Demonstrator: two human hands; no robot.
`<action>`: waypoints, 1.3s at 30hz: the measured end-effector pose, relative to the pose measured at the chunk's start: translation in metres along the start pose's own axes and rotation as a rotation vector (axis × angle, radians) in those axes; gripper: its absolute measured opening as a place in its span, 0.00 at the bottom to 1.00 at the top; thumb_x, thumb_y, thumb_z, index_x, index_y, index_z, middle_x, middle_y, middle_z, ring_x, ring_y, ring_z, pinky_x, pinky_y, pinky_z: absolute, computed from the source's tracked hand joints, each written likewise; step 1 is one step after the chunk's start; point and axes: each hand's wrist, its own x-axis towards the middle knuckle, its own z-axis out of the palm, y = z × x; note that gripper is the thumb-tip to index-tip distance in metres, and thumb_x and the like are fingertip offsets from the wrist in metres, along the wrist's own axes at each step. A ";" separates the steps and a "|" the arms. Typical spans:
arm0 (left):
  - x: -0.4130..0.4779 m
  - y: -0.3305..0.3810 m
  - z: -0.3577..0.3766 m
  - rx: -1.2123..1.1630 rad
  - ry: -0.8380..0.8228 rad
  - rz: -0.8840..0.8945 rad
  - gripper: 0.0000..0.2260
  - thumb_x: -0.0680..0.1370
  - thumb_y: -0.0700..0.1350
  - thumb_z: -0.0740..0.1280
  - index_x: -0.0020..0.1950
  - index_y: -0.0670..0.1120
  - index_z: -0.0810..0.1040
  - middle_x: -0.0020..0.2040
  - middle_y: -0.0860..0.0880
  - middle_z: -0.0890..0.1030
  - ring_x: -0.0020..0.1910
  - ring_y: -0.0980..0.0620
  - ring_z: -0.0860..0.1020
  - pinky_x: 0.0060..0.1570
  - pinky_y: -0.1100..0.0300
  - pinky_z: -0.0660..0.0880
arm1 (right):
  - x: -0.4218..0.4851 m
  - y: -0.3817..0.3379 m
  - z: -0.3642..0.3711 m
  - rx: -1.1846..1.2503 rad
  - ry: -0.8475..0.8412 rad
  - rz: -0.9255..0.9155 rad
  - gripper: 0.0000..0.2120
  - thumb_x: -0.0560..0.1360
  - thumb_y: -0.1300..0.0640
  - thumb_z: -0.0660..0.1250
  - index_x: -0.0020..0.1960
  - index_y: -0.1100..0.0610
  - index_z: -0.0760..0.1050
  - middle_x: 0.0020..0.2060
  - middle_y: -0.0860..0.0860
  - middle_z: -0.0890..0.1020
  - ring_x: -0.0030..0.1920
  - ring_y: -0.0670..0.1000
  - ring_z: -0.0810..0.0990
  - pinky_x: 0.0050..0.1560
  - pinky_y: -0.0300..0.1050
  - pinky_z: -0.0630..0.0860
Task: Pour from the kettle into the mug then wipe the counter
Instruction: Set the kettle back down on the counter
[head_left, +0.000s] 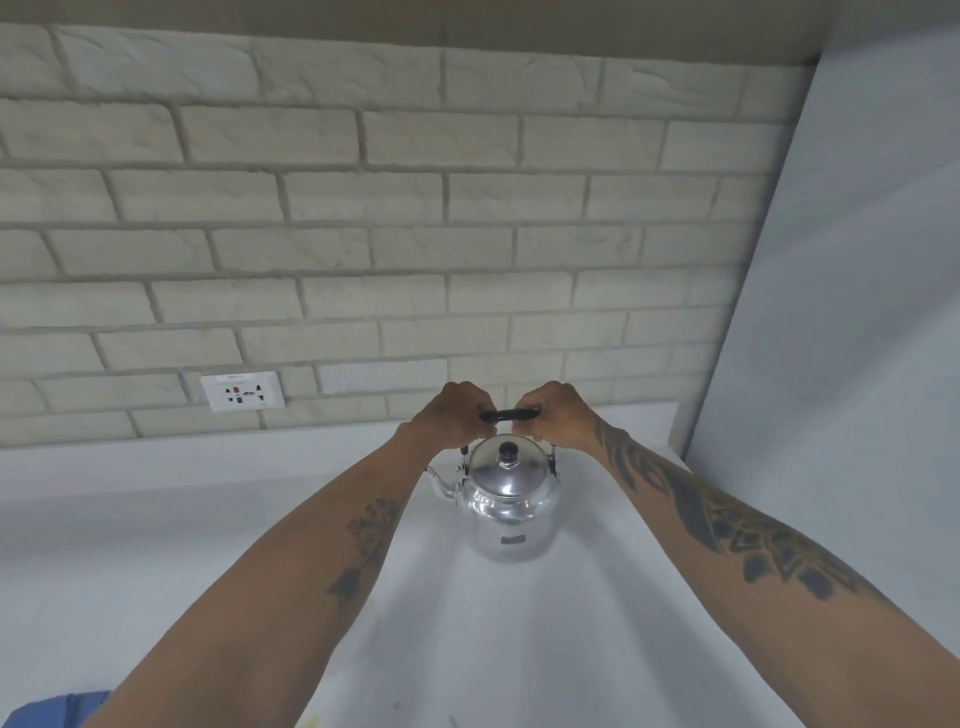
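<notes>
A shiny metal kettle (511, 501) with a black lid knob stands on the white counter (519, 639), its spout pointing left. Its black handle (510, 414) arches over the lid. My left hand (454, 415) grips the left end of the handle and my right hand (558, 413) grips the right end. Both arms reach forward on either side of the kettle. No mug is in view.
A pale brick wall (363, 234) with a white socket plate (242, 391) runs behind the counter. A plain white side panel (841, 338) closes off the right. A blue object (57, 709) shows at the bottom left corner.
</notes>
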 end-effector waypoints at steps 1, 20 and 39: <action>0.003 -0.002 0.003 0.000 -0.005 -0.007 0.08 0.73 0.41 0.70 0.49 0.40 0.82 0.40 0.47 0.78 0.38 0.47 0.78 0.37 0.59 0.75 | 0.004 0.004 0.003 0.001 -0.004 0.005 0.13 0.67 0.62 0.72 0.29 0.48 0.75 0.26 0.47 0.76 0.29 0.45 0.73 0.29 0.36 0.67; 0.041 -0.036 0.037 -0.030 -0.028 -0.085 0.07 0.72 0.41 0.70 0.46 0.37 0.81 0.37 0.43 0.79 0.32 0.47 0.76 0.36 0.55 0.76 | 0.053 0.047 0.043 0.008 -0.053 0.032 0.13 0.68 0.58 0.71 0.29 0.48 0.72 0.28 0.49 0.76 0.33 0.50 0.75 0.32 0.40 0.68; -0.117 -0.093 -0.018 0.070 0.204 -0.261 0.31 0.75 0.48 0.67 0.76 0.51 0.60 0.76 0.47 0.64 0.73 0.47 0.64 0.69 0.51 0.65 | 0.008 -0.055 0.070 -0.201 -0.094 -0.138 0.35 0.77 0.45 0.64 0.79 0.51 0.53 0.77 0.53 0.62 0.76 0.57 0.58 0.75 0.56 0.57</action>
